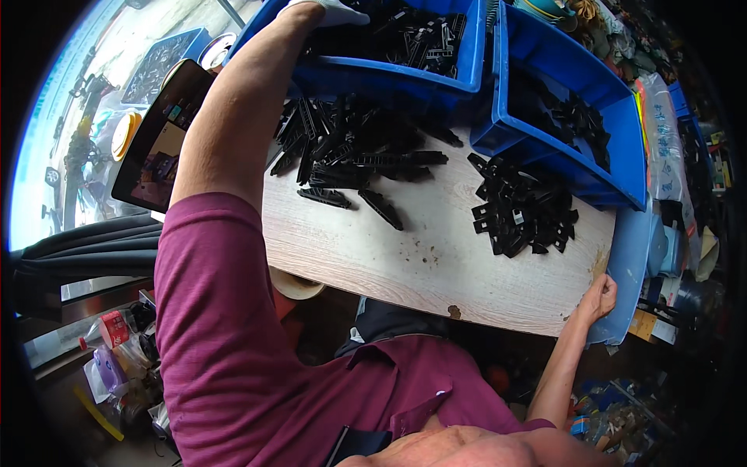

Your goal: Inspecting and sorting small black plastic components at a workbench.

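Note:
My left hand (333, 11), in a white glove, reaches over a blue bin (373, 75) of black plastic parts at the far side. The picture's upper edge cuts the hand off; the finger that shows is stretched out. My bare right hand (597, 298) rests at the table's right edge with its fingers curled in. What they close on, if anything, is hidden. Between the hands lie a pile of long, narrow black plastic parts (342, 148) and a pile of small, squarish black plastic pieces (523, 206).
A second blue bin (564, 159) with black parts stands at the back right. The pale wood-grain table (373, 261) has a chipped front edge. A dark-screened device (159, 140) leans beside my left arm. Bottles and bags (113, 350) clutter the lower left.

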The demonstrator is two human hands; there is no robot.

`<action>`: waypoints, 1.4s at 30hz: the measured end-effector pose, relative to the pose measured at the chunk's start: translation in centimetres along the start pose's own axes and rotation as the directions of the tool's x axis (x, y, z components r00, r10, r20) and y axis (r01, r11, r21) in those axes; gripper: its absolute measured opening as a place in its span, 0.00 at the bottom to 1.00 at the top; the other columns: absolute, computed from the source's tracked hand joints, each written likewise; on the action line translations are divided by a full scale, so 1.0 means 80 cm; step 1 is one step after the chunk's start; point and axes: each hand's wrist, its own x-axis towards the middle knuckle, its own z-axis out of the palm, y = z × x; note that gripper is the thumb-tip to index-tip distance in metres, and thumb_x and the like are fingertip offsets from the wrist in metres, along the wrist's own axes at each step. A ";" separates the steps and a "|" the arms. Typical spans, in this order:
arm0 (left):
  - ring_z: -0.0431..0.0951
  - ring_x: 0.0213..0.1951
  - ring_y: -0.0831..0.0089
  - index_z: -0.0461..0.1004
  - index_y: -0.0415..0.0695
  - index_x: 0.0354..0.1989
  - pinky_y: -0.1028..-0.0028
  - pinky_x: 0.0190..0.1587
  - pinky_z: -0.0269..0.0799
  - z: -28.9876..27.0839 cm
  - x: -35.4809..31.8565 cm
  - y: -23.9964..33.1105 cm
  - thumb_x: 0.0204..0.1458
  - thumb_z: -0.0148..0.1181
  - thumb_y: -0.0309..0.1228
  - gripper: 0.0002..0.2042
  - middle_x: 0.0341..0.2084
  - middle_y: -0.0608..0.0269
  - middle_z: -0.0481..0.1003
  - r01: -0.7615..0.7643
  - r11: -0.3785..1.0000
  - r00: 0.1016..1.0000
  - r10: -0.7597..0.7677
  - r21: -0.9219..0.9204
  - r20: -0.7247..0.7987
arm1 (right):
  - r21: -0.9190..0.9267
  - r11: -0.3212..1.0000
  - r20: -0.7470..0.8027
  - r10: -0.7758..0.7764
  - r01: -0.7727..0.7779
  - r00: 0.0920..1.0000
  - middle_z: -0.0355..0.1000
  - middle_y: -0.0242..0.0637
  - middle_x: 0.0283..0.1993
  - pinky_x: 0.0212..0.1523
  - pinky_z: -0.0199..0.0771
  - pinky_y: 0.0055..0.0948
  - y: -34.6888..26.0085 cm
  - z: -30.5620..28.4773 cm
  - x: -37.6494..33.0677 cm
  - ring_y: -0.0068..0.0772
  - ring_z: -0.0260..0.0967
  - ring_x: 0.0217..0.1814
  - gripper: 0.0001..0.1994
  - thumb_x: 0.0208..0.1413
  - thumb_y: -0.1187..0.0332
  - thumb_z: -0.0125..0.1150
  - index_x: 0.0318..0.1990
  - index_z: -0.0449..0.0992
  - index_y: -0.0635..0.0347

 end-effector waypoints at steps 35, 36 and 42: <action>0.82 0.47 0.56 0.83 0.48 0.44 0.63 0.51 0.77 0.015 -0.001 0.014 0.36 0.66 0.40 0.22 0.42 0.53 0.82 -0.040 0.999 0.994 0.041 0.012 -0.098 | 0.045 0.999 -0.004 0.027 -0.026 1.000 0.75 0.32 0.31 0.38 0.69 0.26 -0.028 -0.006 -0.006 0.24 0.67 0.33 0.12 0.58 0.66 0.61 0.36 0.79 0.69; 0.82 0.47 0.56 0.83 0.48 0.44 0.63 0.51 0.77 0.013 0.001 0.008 0.36 0.66 0.40 0.22 0.42 0.53 0.82 -0.035 0.999 0.994 0.037 0.017 -0.101 | 0.051 0.998 -0.001 0.027 -0.027 1.000 0.75 0.32 0.31 0.38 0.69 0.26 -0.028 -0.004 -0.006 0.24 0.67 0.33 0.12 0.58 0.66 0.61 0.36 0.79 0.69; 0.81 0.47 0.55 0.83 0.47 0.40 0.63 0.52 0.77 0.026 0.033 -0.007 0.37 0.65 0.40 0.19 0.41 0.51 0.82 -0.069 0.997 0.988 0.074 0.036 -0.138 | 0.086 0.996 -0.004 0.022 -0.021 1.000 0.75 0.33 0.32 0.39 0.69 0.26 -0.022 -0.002 -0.005 0.24 0.67 0.34 0.12 0.57 0.65 0.61 0.36 0.78 0.69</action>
